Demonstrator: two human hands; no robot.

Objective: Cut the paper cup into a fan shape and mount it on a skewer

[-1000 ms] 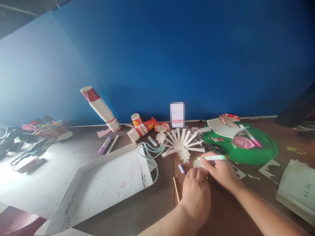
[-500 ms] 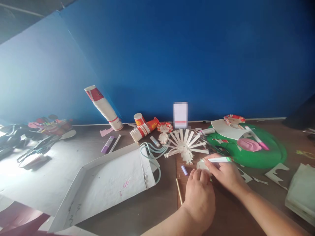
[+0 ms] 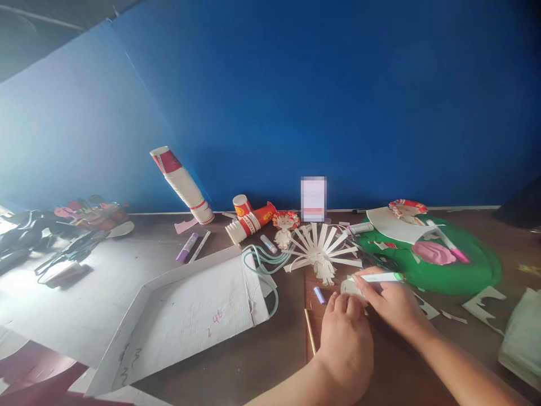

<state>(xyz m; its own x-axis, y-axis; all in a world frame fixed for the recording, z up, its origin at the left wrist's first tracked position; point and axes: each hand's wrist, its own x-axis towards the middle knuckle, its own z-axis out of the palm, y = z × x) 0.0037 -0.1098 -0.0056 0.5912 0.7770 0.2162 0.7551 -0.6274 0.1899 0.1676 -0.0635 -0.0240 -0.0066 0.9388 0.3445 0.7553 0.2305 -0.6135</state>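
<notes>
My right hand (image 3: 395, 307) is closed round a white marker (image 3: 379, 277) with a green end, its other end pointing left over a small white paper cut-out (image 3: 349, 285). My left hand (image 3: 349, 332) presses the cut-out to the table with bent fingers held together. Both hands cover part of the paper, and I cannot make out whether the marker's tip touches it. Just behind lies a paper figure with a fan of white strips (image 3: 323, 254). A small purple marker cap (image 3: 319, 295) rests left of my left hand, near a thin wooden stick (image 3: 310, 331).
A shallow white cardboard box (image 3: 190, 321) lies to the left, with a pale cable (image 3: 274, 266) beside it. Paper cups (image 3: 249, 223) and a leaning cup stack (image 3: 186, 189) stand near the blue wall. A green plate (image 3: 469, 270) with a pink marker (image 3: 448, 242) is on the right.
The whole view has shifted slightly, so everything appears a little further right. Both hands keep nearly the same pose, the marker still in my right hand and the cut-out under my left.
</notes>
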